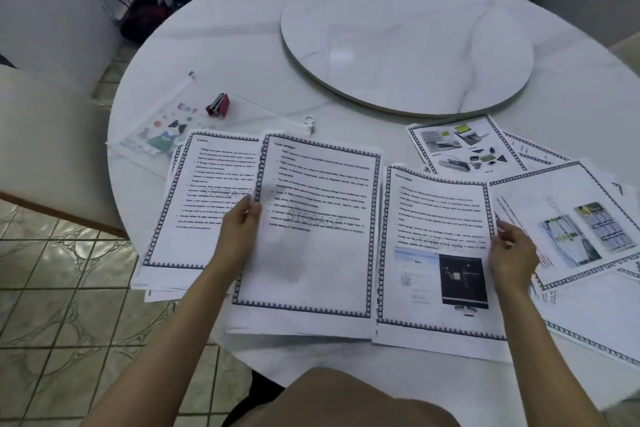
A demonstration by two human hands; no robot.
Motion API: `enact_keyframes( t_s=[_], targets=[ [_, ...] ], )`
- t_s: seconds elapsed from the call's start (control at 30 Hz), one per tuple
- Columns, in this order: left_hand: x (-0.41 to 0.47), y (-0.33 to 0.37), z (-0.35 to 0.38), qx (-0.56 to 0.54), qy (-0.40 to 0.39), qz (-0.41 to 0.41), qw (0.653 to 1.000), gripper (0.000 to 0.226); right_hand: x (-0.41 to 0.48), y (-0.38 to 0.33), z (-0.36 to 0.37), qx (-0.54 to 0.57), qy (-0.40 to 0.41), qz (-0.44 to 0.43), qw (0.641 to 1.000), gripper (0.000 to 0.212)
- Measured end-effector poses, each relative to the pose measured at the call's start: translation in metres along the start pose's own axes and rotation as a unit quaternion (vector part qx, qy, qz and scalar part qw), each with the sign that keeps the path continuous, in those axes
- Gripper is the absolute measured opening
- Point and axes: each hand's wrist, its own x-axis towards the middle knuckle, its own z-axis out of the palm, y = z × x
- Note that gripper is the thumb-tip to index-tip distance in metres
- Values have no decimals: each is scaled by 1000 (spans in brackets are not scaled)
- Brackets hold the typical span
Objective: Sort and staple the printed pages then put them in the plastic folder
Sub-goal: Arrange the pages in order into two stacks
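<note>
Printed pages are spread right across the near side of the table, and both hands are on them. The centre page (318, 218), all text inside a patterned border, is caught at its left edge by the left hand (242, 222), thumb on top and fingers curled under in a pinch. Just beside it on the right lies the monitor page (433, 218), text above and a dark screen picture below. The right hand (512, 250) pinches that sheet's right edge, fingers curled round the paper. The 2 sheets sit side by side, edges almost touching, each on top of more paper.

To the left, the left stack (201, 191) of bordered text pages fans out, partly under the centre page. To the right, a photo page (571, 225) lies tilted, overlapping further loose sheets. Beyond it, a devices page (460, 146) shows small product pictures.

The plastic folder (162, 128) lies flat at the far left, clear with a cartoon cat print, its near corner tucked under the left stack. A red stapler (218, 105) sits on top of it. The folder's ring pull (309, 121) rests by the centre page's top edge.

All of it is on a round white marble table (242, 45) with a raised turntable (405, 45) in the middle. A pale chair (45, 149) stands on the left, over a tiled floor (69, 288).
</note>
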Motion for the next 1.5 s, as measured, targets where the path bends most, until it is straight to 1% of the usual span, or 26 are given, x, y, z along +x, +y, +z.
enact_keyframes(
  t_s=[0.13,0.23,0.47,0.6,0.63,0.7,0.73,0.87,1.0,1.03,1.1,1.23,1.37,1.43,1.5],
  targets=[
    [6,13,-18,-44,32,-3,999,18,-10,-1,9,-2,25,-16,1000,34],
    [4,24,-25,-71,44,-2,996,19,-17,-9,13,-6,26,-37,999,32],
    [-2,33,-20,-104,33,-1,994,22,-45,-38,30,-22,26,-133,990,27],
    [-5,36,-10,-115,29,0,993,23,-58,-55,35,-54,17,-144,988,24],
    [-6,36,-8,-116,26,1,993,23,-59,-58,35,-49,-2,-144,988,24],
    [-6,37,-5,-118,20,2,993,23,-62,-62,35,-37,-67,-152,985,23],
    [-7,38,-4,-121,19,2,993,23,-63,-62,36,-51,-95,-164,981,23],
    [-6,40,-4,-124,20,0,992,23,-69,-53,41,-165,-166,-214,948,28],
    [-4,40,-8,-135,30,-12,990,23,-75,-41,43,-207,-261,-220,917,43],
    [-4,40,-8,-137,30,-14,990,23,-77,-39,45,-219,-265,-221,913,47],
    [-4,40,-7,-141,25,-19,990,23,-80,-39,49,-242,-244,-226,911,49],
    [-6,36,-1,-141,14,-29,990,23,-83,-42,60,-272,-196,-224,915,44],
    [-9,32,4,-141,6,-46,989,23,-81,-41,61,-284,-181,-213,917,43],
    [-9,31,4,-144,1,-56,988,22,-78,-45,57,-257,-188,-211,924,38],
    [-10,29,5,-148,-6,-58,987,20,-73,-52,52,-174,-192,-180,949,28]
  ],
)
